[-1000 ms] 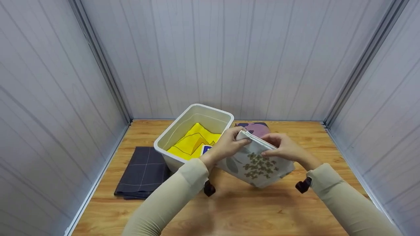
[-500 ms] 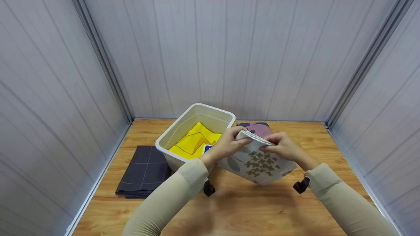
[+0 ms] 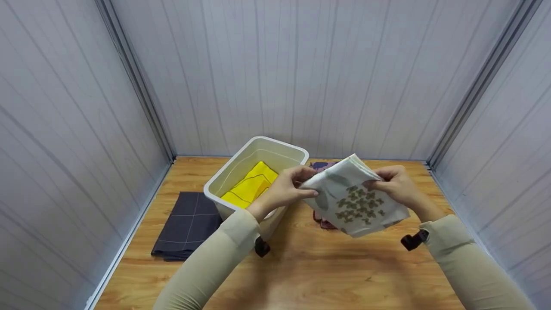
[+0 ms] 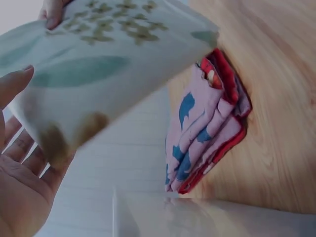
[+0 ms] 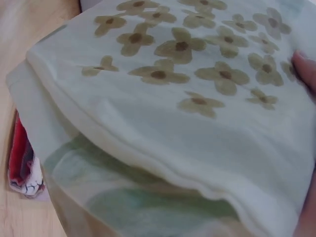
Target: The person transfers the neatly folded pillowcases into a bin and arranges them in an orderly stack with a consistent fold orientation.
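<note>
A folded white cloth with a brown flower and green leaf print (image 3: 359, 206) is held up tilted above the table, right of the bin. My left hand (image 3: 280, 189) holds its left corner, thumb in front and fingers behind. At its right upper edge, my right hand (image 3: 400, 189) pinches the cloth, thumb on the near face. The left wrist view shows the left thumb (image 4: 17, 86) over the cloth's corner, its fingers partly hidden behind. Loose folded layers of the cloth (image 5: 163, 123) fill the right wrist view.
A cream plastic bin (image 3: 271, 159) contains a yellow cloth (image 3: 247, 187). Left of it lies a folded dark checked cloth (image 3: 189, 224). Behind the held cloth, a folded pink and blue cloth with red edges (image 4: 202, 128) lies on the wooden table (image 3: 327, 275). Pale walls surround the table.
The flowered cloth has turned, its upper corner now pointing up between the hands. My right hand has shifted right, and my left hand has moved slightly left and down, to a lower corner.
</note>
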`<state>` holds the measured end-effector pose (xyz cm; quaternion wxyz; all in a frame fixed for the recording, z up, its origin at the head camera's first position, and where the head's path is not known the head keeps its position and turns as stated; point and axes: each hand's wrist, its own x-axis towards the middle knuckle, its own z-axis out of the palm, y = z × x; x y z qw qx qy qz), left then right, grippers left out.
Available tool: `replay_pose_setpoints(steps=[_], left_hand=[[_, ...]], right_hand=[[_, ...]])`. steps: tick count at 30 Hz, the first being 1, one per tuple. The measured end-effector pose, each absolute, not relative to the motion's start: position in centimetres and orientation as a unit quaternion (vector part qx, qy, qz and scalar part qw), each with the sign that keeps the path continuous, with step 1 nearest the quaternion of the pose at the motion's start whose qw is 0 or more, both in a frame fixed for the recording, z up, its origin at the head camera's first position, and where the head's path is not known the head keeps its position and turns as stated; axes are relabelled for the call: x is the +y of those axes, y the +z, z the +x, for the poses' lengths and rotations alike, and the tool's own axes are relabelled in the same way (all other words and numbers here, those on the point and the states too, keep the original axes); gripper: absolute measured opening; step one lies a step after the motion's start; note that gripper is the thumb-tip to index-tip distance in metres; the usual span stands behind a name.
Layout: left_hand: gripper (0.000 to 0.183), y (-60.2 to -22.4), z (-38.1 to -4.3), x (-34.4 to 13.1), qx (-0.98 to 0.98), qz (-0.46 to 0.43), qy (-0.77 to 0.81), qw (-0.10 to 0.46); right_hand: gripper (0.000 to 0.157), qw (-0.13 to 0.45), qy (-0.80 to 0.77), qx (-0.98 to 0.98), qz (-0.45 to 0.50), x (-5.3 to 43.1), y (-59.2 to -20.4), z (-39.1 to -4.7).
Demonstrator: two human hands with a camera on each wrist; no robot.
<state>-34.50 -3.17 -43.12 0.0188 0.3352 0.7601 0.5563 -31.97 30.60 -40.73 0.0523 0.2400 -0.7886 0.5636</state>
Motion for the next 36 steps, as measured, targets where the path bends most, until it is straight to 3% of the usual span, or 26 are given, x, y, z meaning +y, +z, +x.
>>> replay_pose_setpoints(steps=[6,10,17,21,28,36], left_hand=[[0.05,-43.4,-34.6,-3.1,0.764,0.306,0.568,0.022],[0.04,-43.5,-34.6,-3.0,0.756,0.273,0.594,0.032],[0.023,-43.5,-34.5,-2.3,0.717,0.251,0.65,0.025],[0.022,-43.4,-34.1,-1.7,0.673,0.257,0.693,0.019],[0.019,-43.0,-33.3,-0.6,0.678,0.262,0.687,-0.004],[0.016,-43.4,-32.9,0.1,0.699,0.29,0.653,-0.014]], right_hand=[[0.017,0.081,0.601,-0.763,0.225,31.5,-40.3,-31.7],[0.021,0.086,0.631,-0.747,0.193,31.4,-40.5,-31.7],[0.024,0.061,0.638,-0.752,0.151,31.5,-41.2,-31.6],[0.022,0.054,0.637,-0.753,0.158,31.6,-41.5,-31.6],[0.035,0.026,0.633,-0.753,0.177,31.4,-41.5,-31.5],[0.037,-0.002,0.537,-0.82,0.199,30.4,-40.4,-31.2]])
